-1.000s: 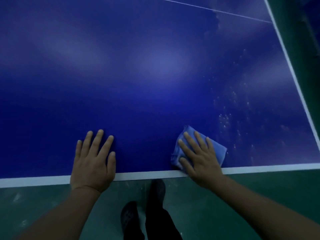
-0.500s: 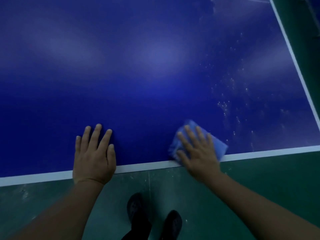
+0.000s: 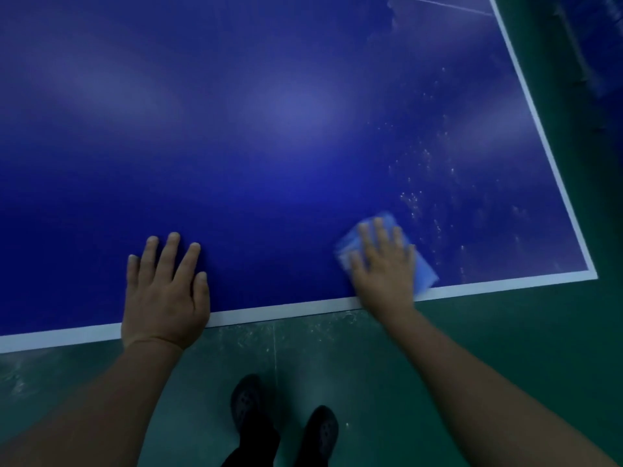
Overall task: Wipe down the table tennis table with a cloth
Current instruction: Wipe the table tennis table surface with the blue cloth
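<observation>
The person is standing at the near edge of the blue table (image 3: 269, 146) and is working through the wiping step, with the near right corner in hand. The right hand (image 3: 382, 267) is lying flat on a folded light-blue cloth (image 3: 423, 274), fingers straight and spread, pressing it onto the surface just inside the white edge line (image 3: 286, 310); it is blurred, which suggests it is sliding. The left hand (image 3: 165, 291) is resting palm-down on the table well apart from the cloth, fingers straight and holding nothing, seemingly bracing the body. Pale specks (image 3: 421, 197), either droplets or dust, are dotting the surface just beyond and to the right of the cloth, running up toward the far side line, while the broad middle is looking smooth. Judging from that, the job is only partly done: the next stroke is calling for the cloth to be pushed outward and rightward through the speckled patch, with even downward pressure and the palm kept flat so the cloth is not bunching or slipping over the edge onto the green floor (image 3: 472, 332).
</observation>
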A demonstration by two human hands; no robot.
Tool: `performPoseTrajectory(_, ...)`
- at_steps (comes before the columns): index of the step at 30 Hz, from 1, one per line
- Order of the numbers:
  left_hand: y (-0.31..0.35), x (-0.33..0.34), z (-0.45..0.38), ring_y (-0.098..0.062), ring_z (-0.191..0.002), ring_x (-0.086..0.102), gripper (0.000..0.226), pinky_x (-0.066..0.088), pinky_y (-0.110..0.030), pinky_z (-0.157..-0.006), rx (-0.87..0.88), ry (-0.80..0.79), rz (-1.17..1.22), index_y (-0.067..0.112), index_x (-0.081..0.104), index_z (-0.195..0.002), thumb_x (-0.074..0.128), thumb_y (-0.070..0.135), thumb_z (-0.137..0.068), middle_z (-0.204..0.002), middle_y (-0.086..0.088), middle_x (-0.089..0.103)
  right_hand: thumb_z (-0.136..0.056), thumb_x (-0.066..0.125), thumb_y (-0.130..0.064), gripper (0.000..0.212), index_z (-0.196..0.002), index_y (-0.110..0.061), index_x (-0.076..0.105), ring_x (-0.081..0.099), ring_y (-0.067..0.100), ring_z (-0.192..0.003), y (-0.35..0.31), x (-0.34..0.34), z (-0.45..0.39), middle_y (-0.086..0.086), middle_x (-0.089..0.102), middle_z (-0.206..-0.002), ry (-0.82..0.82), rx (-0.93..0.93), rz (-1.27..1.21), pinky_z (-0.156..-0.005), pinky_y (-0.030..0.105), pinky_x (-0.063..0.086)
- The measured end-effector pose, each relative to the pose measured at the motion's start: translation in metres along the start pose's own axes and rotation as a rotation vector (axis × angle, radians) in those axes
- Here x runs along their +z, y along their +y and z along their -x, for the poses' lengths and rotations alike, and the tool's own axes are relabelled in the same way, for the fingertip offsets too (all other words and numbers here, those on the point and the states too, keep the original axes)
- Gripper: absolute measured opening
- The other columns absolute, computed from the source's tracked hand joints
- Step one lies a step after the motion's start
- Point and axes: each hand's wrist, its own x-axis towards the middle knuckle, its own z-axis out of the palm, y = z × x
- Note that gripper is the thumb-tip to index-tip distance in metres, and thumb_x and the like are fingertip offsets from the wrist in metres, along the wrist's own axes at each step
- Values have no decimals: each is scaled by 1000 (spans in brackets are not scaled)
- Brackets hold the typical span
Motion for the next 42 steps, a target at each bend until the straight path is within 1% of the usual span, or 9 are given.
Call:
performPoseTrajectory(6, 1, 0, -1, -36, -149, 16, 67, 7, -54, -121, 1, -6, -29, 12, 42, -148, 20, 47, -96, -159, -16, 30, -102, 15, -56, 62, -159, -32, 9, 2, 30, -153, 32, -22, -41, -1, 3, -167, 81, 536, -156, -119, 62, 4)
performPoseTrajectory(12, 5, -4, 1, -35, -150, 16, 68, 6, -54, -120, -27, 38, -6, 9, 42, -147, 20, 47, -96, -159, -16, 29, -98, 5, -65, 64, -157, -40, 9, -2, 21, -153, -29, 2, 3, -11, 3, -167, -43, -163, -17, -120, 50, -5)
performPoseTrajectory(17, 67, 7, 15, -33, -149, 20, 65, 8, -53, -122, 21, 97, 143, 3, 45, -144, 28, 42, -94, -157, -18, 31, -101, 12, -57, 61, -158, -35, 7, 3, 26, -153, 118, -27, -15, -5, 2, -167, 47, 458, -80, -120, 58, 7)
performPoseTrajectory(20, 116, 18, 18, -32, -150, 19, 66, 9, -53, -122, 68, 72, 186, 3, 45, -144, 28, 42, -94, -158, -18, 30, -103, 14, -54, 61, -159, -30, 8, 2, 32, -153, 114, -28, -29, 1, 3, -167, 108, 650, -163, -119, 62, 5)
performPoseTrajectory(27, 140, 46, 14, -32, -150, 14, 69, 5, -57, -120, 54, 24, -42, 5, 35, -149, 23, 49, -97, -160, -18, 23, -101, 9, -60, 61, -158, -36, 10, 1, 24, -153, 65, -3, -8, -7, 5, -167, -2, -240, -16, -121, 49, -3)
performPoseTrajectory(33, 145, 46, 11, -34, -148, 19, 71, 5, -58, -120, 10, 21, -70, 2, 39, -147, 23, 50, -97, -157, -20, 29, -102, 12, -54, 63, -159, -28, 6, 3, 32, -153, 187, -34, -36, 3, 3, -167, 98, 658, -123, -119, 59, 5)
performPoseTrajectory(35, 145, 45, 12, -35, -148, 20, 71, 7, -60, -119, 11, 16, -79, 1, 40, -146, 24, 49, -96, -157, -21, 30, -102, 9, -55, 63, -159, -28, 6, 2, 32, -153, 139, -23, -28, 2, 2, -167, 114, 513, -120, -119, 58, 2)
performPoseTrajectory(39, 150, 43, 12, -36, -147, 21, 71, 8, -60, -119, -3, 23, -90, 1, 42, -145, 25, 48, -96, -156, -20, 31, -102, 8, -58, 63, -159, -31, 8, -2, 25, -153, 99, -7, 0, -2, 2, -167, -26, -261, 18, -121, 48, -4)
performPoseTrajectory(42, 152, 41, 11, -37, -147, 23, 71, 10, -61, -118, -6, 12, -106, 1, 42, -145, 26, 49, -95, -156, -21, 32, -100, 12, -55, 62, -158, -32, 7, 2, 25, -154, 166, -24, -34, -4, -1, -166, -18, -64, 47, -121, 52, 6)
